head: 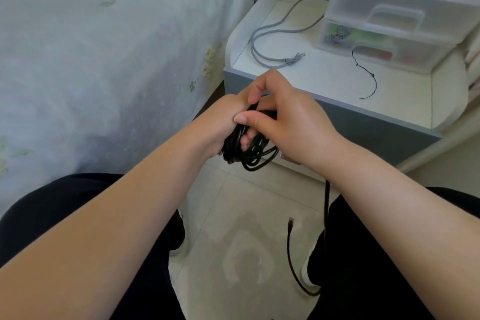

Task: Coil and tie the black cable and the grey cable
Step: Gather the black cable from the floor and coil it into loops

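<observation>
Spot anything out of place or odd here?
Mostly normal. The black cable is only partly coiled in both hands; its free end trails on the floor by the right leg. The grey cable lies loose, uncoiled, on the nightstand.

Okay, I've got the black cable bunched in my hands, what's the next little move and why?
Probably wind one more loop: the left hand holds the black cable coil, the right hand pinches it, yet a loose tail hangs down to the floor. The thin black tie waits on the nightstand.

text: none legible | drawer unit point(389, 34): cartoon sticker, no readable words
</observation>
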The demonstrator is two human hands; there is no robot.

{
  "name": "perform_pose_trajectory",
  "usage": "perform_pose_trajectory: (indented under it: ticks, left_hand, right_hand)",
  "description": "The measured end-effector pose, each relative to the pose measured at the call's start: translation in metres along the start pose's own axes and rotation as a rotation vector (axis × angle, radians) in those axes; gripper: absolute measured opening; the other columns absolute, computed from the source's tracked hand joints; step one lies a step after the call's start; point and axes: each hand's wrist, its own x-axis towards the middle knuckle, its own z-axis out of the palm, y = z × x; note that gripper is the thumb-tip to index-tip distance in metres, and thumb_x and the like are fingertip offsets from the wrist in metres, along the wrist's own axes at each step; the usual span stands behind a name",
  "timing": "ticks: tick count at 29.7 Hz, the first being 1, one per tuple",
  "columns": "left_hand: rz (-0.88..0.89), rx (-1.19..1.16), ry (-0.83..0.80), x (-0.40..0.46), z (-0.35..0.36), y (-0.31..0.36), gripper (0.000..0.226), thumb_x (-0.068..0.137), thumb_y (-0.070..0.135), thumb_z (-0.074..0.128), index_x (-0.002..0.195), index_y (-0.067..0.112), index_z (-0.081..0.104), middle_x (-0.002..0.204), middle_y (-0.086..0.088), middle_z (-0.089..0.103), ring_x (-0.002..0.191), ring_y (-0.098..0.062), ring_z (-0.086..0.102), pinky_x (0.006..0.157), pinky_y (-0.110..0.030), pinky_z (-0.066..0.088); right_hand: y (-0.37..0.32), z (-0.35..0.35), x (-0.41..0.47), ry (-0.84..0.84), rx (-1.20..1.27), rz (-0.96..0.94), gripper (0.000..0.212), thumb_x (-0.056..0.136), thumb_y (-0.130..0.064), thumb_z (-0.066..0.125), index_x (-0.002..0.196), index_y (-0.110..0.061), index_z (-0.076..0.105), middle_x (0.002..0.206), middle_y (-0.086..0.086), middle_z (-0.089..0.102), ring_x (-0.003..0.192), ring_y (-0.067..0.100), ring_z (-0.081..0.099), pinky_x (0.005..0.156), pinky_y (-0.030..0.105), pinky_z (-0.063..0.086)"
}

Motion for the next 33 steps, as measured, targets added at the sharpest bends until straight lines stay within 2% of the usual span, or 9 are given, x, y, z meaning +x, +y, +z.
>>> perform_pose_trajectory:
  ticks: [4, 8, 12, 15, 19, 23, 25, 28, 33]
  left_hand:
    - [-0.051, -0.165, -0.13, -0.004, -0.003, 0.002, 0.062, 0.091, 0.069, 0.028, 0.059, 0.016, 0.036, 0.041, -0.002, 0.035, 0.034, -0.015, 0.03, 0.04, -0.024, 0.033]
    - [-0.044, -0.165, -0.212, -0.007, -0.006, 0.005, 0.081, 0.076, 0.084, 0.016, 0.07, 0.01, 0.049, 0.043, -0.001, 0.033, 0.036, -0.016, 0.028, 0.042, -0.026, 0.032]
    - [0.007, -0.103, -0.263, -0.012, -0.008, 0.009, 0.067, 0.068, 0.073, 0.043, 0.083, 0.008, 0.048, 0.046, 0.002, 0.035, 0.038, -0.011, 0.033, 0.043, -0.024, 0.036]
    - [0.044, -0.059, -0.259, -0.015, -0.008, 0.008, 0.05, 0.07, 0.056, 0.058, 0.081, 0.008, 0.048, 0.043, 0.002, 0.039, 0.036, -0.01, 0.036, 0.043, -0.022, 0.038]
    - [0.06, -0.018, -0.256, -0.016, -0.009, 0.008, 0.049, 0.069, 0.053, 0.063, 0.068, 0.007, 0.046, 0.04, 0.0, 0.044, 0.035, -0.013, 0.043, 0.046, -0.025, 0.04]
    - [0.106, -0.02, -0.284, -0.02, -0.011, 0.012, 0.055, 0.063, 0.059, 0.058, 0.075, 0.007, 0.045, 0.038, 0.002, 0.041, 0.032, -0.011, 0.039, 0.044, -0.024, 0.04]
    - [0.115, -0.071, -0.311, -0.023, -0.011, 0.015, 0.06, 0.062, 0.068, 0.049, 0.072, 0.009, 0.044, 0.036, 0.003, 0.036, 0.029, -0.01, 0.034, 0.042, -0.022, 0.038]
    - [0.102, -0.181, -0.272, -0.023, -0.012, 0.019, 0.065, 0.068, 0.078, 0.027, 0.065, 0.015, 0.045, 0.034, 0.006, 0.03, 0.027, -0.009, 0.028, 0.04, -0.022, 0.035]
    - [0.104, -0.359, -0.16, -0.02, -0.016, 0.023, 0.069, 0.085, 0.074, 0.013, 0.066, 0.015, 0.044, 0.033, 0.008, 0.029, 0.026, -0.008, 0.026, 0.038, -0.022, 0.032]
  right_hand:
    - [0.014, -0.006, 0.009, 0.116, -0.037, 0.068, 0.035, 0.072, -0.058, 0.066, 0.081, -0.028, 0.048, 0.068, -0.003, 0.068, 0.069, 0.013, 0.059, 0.07, 0.037, 0.048]
    - [0.028, -0.018, 0.017, 0.151, -0.062, 0.079, 0.034, 0.077, -0.056, 0.063, 0.074, -0.025, 0.052, 0.06, -0.011, 0.057, 0.059, 0.007, 0.049, 0.062, 0.033, 0.04]
    - [0.038, -0.025, 0.021, 0.119, 0.007, 0.07, 0.037, 0.073, -0.063, 0.057, 0.067, -0.028, 0.047, 0.051, -0.024, 0.05, 0.049, 0.0, 0.039, 0.058, 0.027, 0.033]
    - [0.043, -0.026, 0.02, 0.106, 0.008, 0.085, 0.046, 0.068, -0.072, 0.053, 0.073, -0.027, 0.047, 0.049, -0.019, 0.046, 0.048, 0.003, 0.036, 0.056, 0.028, 0.033]
    - [0.052, -0.035, 0.019, 0.065, 0.063, 0.058, 0.029, 0.08, -0.047, 0.066, 0.079, -0.021, 0.051, 0.056, -0.012, 0.045, 0.05, 0.002, 0.036, 0.056, 0.025, 0.033]
    - [0.062, -0.048, 0.022, 0.099, 0.062, 0.11, 0.027, 0.089, -0.032, 0.062, 0.08, -0.007, 0.057, 0.059, -0.008, 0.041, 0.055, 0.005, 0.038, 0.058, 0.025, 0.038]
    - [0.067, -0.049, 0.023, 0.108, 0.057, 0.15, 0.032, 0.094, -0.034, 0.053, 0.072, -0.011, 0.057, 0.059, -0.004, 0.04, 0.055, 0.011, 0.039, 0.057, 0.027, 0.04]
    - [0.071, -0.041, 0.02, 0.089, 0.021, 0.17, 0.041, 0.099, -0.04, 0.038, 0.064, -0.023, 0.051, 0.061, -0.006, 0.044, 0.051, 0.004, 0.039, 0.055, 0.023, 0.036]
    - [0.063, -0.023, 0.014, 0.068, -0.013, 0.224, 0.045, 0.1, -0.044, 0.027, 0.073, -0.017, 0.049, 0.059, -0.005, 0.045, 0.048, 0.003, 0.041, 0.051, 0.022, 0.036]
